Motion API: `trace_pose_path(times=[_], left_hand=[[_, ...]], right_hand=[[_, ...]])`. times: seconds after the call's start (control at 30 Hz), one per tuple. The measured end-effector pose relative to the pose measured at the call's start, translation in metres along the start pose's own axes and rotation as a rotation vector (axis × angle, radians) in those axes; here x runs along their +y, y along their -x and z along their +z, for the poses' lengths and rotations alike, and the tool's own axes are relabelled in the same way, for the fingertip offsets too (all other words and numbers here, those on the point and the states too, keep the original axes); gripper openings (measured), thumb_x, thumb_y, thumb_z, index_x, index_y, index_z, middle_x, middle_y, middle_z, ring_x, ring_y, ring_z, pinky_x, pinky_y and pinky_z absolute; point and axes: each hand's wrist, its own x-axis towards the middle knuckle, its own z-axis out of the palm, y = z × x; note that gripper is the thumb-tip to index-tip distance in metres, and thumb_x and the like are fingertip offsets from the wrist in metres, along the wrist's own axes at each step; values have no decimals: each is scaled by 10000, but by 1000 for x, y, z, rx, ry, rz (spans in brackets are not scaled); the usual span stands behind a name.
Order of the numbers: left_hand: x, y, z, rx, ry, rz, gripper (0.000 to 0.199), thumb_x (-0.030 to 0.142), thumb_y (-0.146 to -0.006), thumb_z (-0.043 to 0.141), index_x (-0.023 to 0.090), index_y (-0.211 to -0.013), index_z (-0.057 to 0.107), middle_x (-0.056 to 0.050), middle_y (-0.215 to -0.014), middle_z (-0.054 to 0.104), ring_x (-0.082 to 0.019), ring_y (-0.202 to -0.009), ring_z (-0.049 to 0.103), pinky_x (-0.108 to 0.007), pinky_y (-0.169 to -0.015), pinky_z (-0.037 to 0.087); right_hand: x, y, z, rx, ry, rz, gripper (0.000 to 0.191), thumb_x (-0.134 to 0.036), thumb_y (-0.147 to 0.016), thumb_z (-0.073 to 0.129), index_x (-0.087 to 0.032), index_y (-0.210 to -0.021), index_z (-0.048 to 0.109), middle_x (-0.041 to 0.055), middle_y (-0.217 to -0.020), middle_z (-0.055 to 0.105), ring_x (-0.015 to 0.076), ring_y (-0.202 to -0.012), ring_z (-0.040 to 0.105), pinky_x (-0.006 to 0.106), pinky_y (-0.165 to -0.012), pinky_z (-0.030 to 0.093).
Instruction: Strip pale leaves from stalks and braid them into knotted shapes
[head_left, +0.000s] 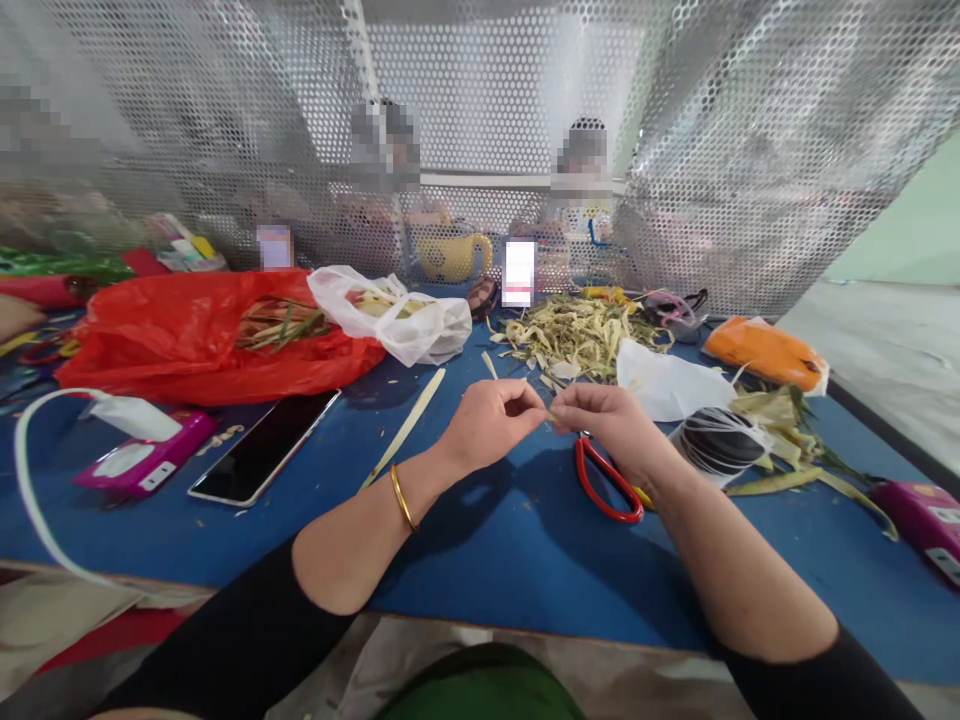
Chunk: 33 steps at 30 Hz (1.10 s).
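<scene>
Centre frame: left hand (491,425) and right hand (611,425) are pinching a thin leaf strip (551,412) between closed fingertips. Scrap heap (574,340) is already piling above; uncut leaves (281,322) are waiting in the red bag (180,340), upper left.
</scene>
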Motion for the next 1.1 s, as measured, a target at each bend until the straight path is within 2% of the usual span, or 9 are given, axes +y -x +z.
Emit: trace_pose_path(times=[0.07,0.2,0.3,0.43,0.53,0.8,0.93,1.03,1.1], left_hand=[[1,-1,1,22,56,-34,107,263,-740,676,171,-686,693,-9,-648,670,-123,-601,574,-230,-589,424],[0,2,11,172,483,-273,296,455,-759,672,162,-728,702,-35,-677,690,-153,-637,645,-263,-646,489],[0,5,20,216,682,-377,376,522,-738,677,147,-712,703,-48,-680,692,-153,-628,652,-269,-647,502],[0,9,28,268,731,-385,282,407,-648,783,141,-723,727,-37,-691,700,-135,-643,640,-264,-682,505],[0,9,29,324,735,-393,213,301,-581,820,154,-705,731,-14,-662,697,-120,-625,623,-254,-680,493],[0,9,29,326,717,-393,181,310,-608,793,159,-675,718,-9,-626,684,-122,-611,613,-248,-639,462],[-4,6,27,317,731,-398,181,312,-637,775,151,-658,696,-1,-590,661,-107,-586,601,-235,-628,464],[-6,2,22,337,801,-438,194,309,-634,783,148,-665,680,-3,-605,659,-117,-620,630,-236,-647,482],[-6,0,19,335,854,-453,198,306,-639,787,145,-670,675,-11,-625,666,-123,-643,646,-240,-663,494]], right_hand=[[0,1,-1,23,9,-21,168,-315,-670,726,-162,-661,658,-21,-596,621,124,-607,562,272,-647,448],[5,1,6,197,-13,-121,160,-324,-711,699,-174,-683,651,-18,-607,625,131,-624,564,276,-664,445],[9,1,13,263,17,-178,147,-314,-733,669,-176,-688,646,-15,-617,624,134,-625,556,269,-641,438],[12,3,18,328,88,-209,124,-296,-765,633,-180,-724,647,-7,-654,644,137,-630,552,261,-619,433],[13,6,21,328,199,-239,111,-277,-794,616,-184,-747,656,-1,-685,657,147,-666,568,271,-666,446],[16,5,26,319,257,-254,140,-306,-814,611,-188,-747,644,2,-673,652,160,-663,588,282,-673,464],[11,5,19,246,269,-244,154,-333,-837,577,-190,-805,625,11,-716,658,164,-673,612,282,-670,471],[6,18,4,238,514,-204,208,-357,-853,548,-194,-977,588,36,-850,688,179,-707,640,296,-678,463],[6,34,-6,237,878,-110,258,-340,-840,565,-190,-1050,564,62,-898,687,210,-759,644,303,-667,435]])
